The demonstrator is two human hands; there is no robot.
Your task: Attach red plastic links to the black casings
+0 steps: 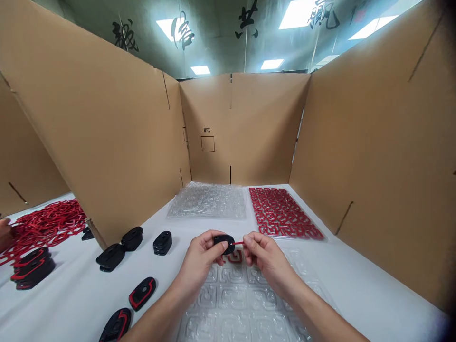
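My left hand (203, 254) is closed on a black oval shell (228, 239) that looks like a key fob cover. Between the thumb and fingers of my right hand (262, 250) is a thin red trim strip (238, 243), its left end meeting the shell's right edge. Whether the strip is attached there I cannot tell. Both hands are above a clear plastic blister tray (233, 297) with moulded recesses. A red trim piece (235, 257) lies in its far row, partly hidden by my hands.
Clear trays (210, 199) and a tray of red trim pieces (285, 213) lie at the back. Black shells (110, 256) and red-trimmed shells (142, 293) are on the left. Cardboard walls (245, 128) enclose three sides. Beyond the left wall, another person's hand (4, 235) touches heaped red pieces (53, 221).
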